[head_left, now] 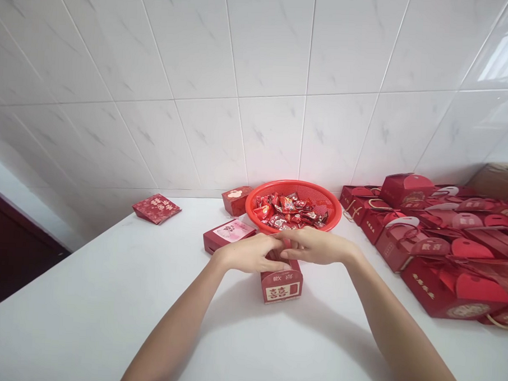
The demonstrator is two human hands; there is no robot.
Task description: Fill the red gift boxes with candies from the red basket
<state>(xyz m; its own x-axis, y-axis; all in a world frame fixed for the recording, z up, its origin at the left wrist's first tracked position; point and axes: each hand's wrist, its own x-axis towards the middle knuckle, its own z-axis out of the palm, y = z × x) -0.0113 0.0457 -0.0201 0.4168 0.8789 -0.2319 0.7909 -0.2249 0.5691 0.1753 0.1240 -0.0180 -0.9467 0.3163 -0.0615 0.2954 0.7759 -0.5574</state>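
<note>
My two bare hands meet over a small red gift box (282, 288), which stands upright on the white counter (106, 307), directly before me and in front of the basket. My left grip (254, 253) lies across the top from the left, its digits spread; my right grip (313, 245) reaches in from the right with fingers bent, the two overlapping at the fingertips. Whether either is clamped on the box's upper edges I cannot tell, since my hands cover them. The near end panel bears pale characters and a cream label.

Behind my hands, a red plastic basket (328, 203) holds wrapped sweets (287, 204). Just left of it lie a pink-topped box (229, 234) and, farther back, a small patterned box (237, 200); a flat red packet (157, 207) rests well apart at the far left. To my right, handled red boxes (437, 280) stand crowded together before the tiled wall (269, 135).
</note>
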